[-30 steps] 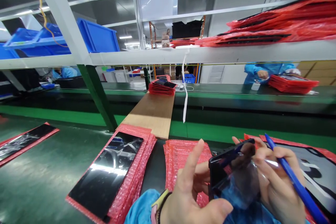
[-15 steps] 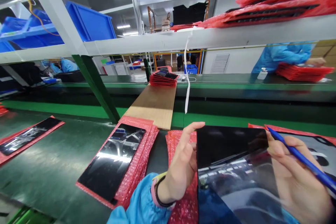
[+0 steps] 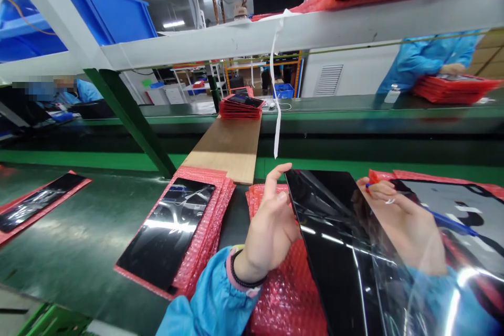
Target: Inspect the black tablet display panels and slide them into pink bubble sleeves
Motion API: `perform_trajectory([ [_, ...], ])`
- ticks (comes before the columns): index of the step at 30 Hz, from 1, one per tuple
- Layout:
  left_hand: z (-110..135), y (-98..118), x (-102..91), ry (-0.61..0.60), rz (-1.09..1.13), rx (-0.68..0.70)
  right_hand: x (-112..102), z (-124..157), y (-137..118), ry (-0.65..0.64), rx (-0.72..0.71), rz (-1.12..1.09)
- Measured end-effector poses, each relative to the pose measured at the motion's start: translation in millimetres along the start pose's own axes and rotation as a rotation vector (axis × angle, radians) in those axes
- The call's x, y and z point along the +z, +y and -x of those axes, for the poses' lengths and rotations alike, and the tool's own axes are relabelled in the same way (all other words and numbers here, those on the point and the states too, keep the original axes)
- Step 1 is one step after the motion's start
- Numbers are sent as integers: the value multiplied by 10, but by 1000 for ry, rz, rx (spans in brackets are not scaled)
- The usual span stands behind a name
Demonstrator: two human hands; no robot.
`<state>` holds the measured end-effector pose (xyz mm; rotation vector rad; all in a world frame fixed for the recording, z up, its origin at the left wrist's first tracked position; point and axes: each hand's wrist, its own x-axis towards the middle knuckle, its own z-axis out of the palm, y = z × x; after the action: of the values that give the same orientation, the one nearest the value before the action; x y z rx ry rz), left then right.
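Observation:
My left hand (image 3: 270,228) grips the left edge of a glossy black screen panel (image 3: 334,241), which is tilted over the bench. Clear film (image 3: 397,283) stands away from the panel's right side. My right hand (image 3: 409,220) pinches the film near its upper edge, seen partly through it, and also holds a blue pen (image 3: 452,223). Beneath the panel lies a stack of red bubble-wrap bags (image 3: 281,294). Another black screen panel (image 3: 167,236) rests on red bubble bags to the left. A grey-backed panel (image 3: 449,197) lies on red wrap at the right.
Farther left, a black panel (image 3: 43,202) lies on red wrap. A wooden board (image 3: 226,149) bridges to the far bench, with a red stack (image 3: 241,107) at its end. A green post (image 3: 129,123) and overhead shelf (image 3: 220,39) stand ahead. A co-worker (image 3: 429,60) handles red bags.
The film has come away from the panel's right side, and the panel has tilted. My right hand has moved slightly left and up, with the pen still in it. The view has shifted slightly.

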<state>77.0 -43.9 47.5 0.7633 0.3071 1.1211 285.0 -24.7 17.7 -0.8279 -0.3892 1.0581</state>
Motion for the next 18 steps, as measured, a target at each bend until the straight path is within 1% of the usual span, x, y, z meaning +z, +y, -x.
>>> perform_trajectory([
  [6,-79,-6,-58,44,45,-13,-101,-102,44,-53,70,37],
  [12,-160,-13,-119,45,25,-17,-123,-161,85,-73,128,55],
  [16,-190,-13,-151,19,8,-9,-117,-200,122,-82,97,142],
  [18,-196,-11,-166,11,15,3,-108,-190,137,-93,15,215],
])
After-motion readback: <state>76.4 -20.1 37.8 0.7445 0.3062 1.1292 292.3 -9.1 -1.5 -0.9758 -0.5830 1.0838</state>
